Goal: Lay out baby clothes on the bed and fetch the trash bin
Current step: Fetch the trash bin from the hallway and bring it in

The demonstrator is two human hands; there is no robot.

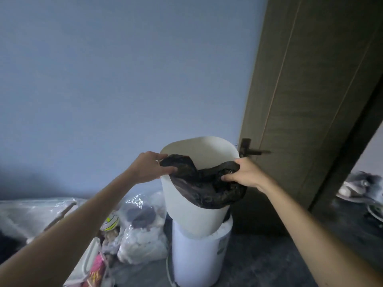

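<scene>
Gripping bin (pixel 194 204) rim (blue wall (pixel 103 79), dark floor (pixel 259 255)).

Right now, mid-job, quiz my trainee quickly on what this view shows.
1. True or false: the left hand and right hand both grip the rim of the white plastic trash bin.
2. The bin is: A) upright on the floor; B) held tilted above a white cylindrical container; C) on a bed.
3. Fill in: the brown wooden door stands to the bin's ____.
Key: 1 true; 2 B; 3 right.
</scene>
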